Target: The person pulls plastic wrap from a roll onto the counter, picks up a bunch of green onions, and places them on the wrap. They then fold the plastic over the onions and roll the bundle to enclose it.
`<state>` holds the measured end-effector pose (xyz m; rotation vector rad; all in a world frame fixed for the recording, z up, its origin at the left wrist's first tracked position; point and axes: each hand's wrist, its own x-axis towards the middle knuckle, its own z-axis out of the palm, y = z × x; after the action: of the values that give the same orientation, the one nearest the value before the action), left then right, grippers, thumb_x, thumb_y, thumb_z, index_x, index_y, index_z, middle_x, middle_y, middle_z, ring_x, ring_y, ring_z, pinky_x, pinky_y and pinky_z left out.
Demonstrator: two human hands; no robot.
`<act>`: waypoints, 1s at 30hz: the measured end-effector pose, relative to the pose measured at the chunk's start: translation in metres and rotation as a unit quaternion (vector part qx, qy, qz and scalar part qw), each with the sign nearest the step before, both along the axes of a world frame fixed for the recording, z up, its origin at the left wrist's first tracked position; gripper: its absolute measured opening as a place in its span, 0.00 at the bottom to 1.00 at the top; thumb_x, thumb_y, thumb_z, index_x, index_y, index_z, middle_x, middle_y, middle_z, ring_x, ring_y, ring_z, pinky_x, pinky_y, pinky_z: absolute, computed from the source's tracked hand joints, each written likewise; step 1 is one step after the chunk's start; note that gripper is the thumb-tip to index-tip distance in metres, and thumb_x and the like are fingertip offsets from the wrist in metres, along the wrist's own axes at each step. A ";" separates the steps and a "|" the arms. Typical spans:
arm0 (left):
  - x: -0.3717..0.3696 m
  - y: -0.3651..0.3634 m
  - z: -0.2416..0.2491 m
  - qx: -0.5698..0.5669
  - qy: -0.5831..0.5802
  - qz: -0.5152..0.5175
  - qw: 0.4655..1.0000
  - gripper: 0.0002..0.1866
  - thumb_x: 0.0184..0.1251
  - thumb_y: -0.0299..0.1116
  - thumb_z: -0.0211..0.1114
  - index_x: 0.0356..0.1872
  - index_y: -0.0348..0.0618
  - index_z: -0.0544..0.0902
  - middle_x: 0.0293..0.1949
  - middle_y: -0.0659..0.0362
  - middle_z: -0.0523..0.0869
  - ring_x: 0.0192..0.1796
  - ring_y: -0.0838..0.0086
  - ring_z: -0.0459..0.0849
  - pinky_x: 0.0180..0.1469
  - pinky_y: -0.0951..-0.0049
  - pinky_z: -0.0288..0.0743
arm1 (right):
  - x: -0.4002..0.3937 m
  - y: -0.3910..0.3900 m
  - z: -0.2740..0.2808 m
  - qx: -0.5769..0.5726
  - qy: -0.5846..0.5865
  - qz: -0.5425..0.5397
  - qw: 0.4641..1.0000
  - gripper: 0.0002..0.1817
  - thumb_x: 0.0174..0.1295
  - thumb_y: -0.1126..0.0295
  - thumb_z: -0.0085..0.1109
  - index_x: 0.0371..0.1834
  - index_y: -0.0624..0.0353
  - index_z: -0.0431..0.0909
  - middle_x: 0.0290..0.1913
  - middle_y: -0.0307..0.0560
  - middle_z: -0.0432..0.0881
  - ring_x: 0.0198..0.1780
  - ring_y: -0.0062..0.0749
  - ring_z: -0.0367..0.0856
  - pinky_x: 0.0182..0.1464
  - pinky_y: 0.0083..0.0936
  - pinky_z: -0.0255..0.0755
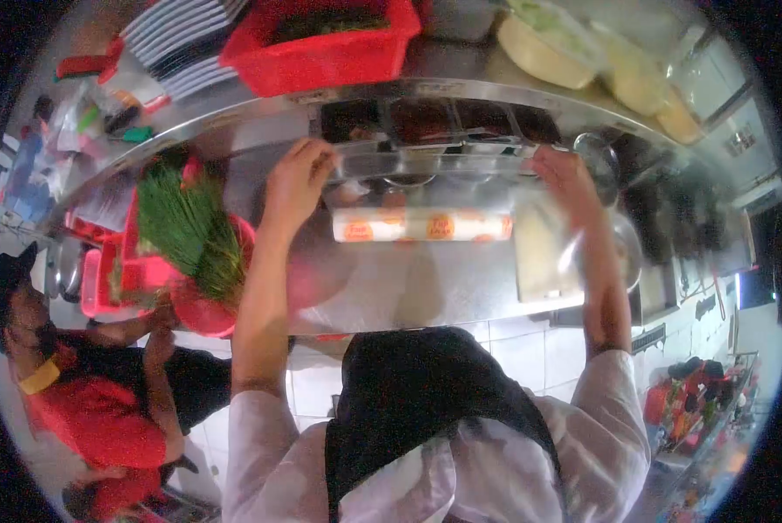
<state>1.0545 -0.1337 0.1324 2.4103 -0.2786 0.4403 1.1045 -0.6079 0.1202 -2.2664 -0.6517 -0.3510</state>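
A thin see-through sheet, like clear film [435, 166], stretches between my two raised hands over the steel counter. My left hand [300, 180] pinches its left end, fingertips pressed together. At the other end my right hand [567, 179], slightly blurred, is closed on the film's edge. Below and between the hands lies a long white roll or box with orange round prints [421, 226]; neither hand touches it. Just beyond the film is a row of dark rectangular containers [421, 120]. A pale board [544, 253] lies under my right forearm.
A person in red [95, 401] with a dark cap reaches toward a red basin [204, 309] at left. Long green leaves [186, 227] lie over red baskets. On the upper shelf [461, 65] are a red bin [321, 57], stacked plates [182, 44] and pale containers [544, 48].
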 end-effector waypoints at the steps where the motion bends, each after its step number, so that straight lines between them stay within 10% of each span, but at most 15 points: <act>1: 0.004 -0.006 -0.001 -0.005 -0.021 -0.004 1.000 0.10 0.73 0.39 0.66 0.44 0.45 0.85 0.43 0.53 0.85 0.42 0.54 0.87 0.45 0.58 0.79 | -0.005 0.002 0.014 -0.064 -0.014 -0.030 0.997 0.15 0.72 0.59 0.62 0.38 0.61 0.81 0.33 0.58 0.85 0.34 0.59 0.83 0.39 0.45 0.75; 24: -0.027 -0.048 0.009 -0.028 -0.041 -0.004 0.999 0.09 0.70 0.32 0.69 0.41 0.36 0.84 0.37 0.51 0.82 0.38 0.62 0.83 0.45 0.65 0.77 | -0.004 -0.066 -0.015 -0.180 -0.152 0.008 0.972 0.14 0.67 0.60 0.69 0.35 0.61 0.81 0.33 0.53 0.85 0.35 0.49 0.85 0.38 0.38 0.78; 30: -0.122 -0.046 -0.020 -0.020 0.036 -0.068 0.997 0.08 0.67 0.34 0.72 0.40 0.43 0.86 0.39 0.53 0.84 0.41 0.60 0.86 0.44 0.63 0.79 | -0.120 -0.080 -0.056 -0.095 0.045 0.019 0.994 0.12 0.57 0.68 0.77 0.30 0.58 0.80 0.29 0.49 0.82 0.30 0.44 0.82 0.32 0.36 0.75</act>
<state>0.9323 -0.1802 0.1124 2.3449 -0.3950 0.2936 0.9842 -0.6880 0.0637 -2.4309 -0.7059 -0.1734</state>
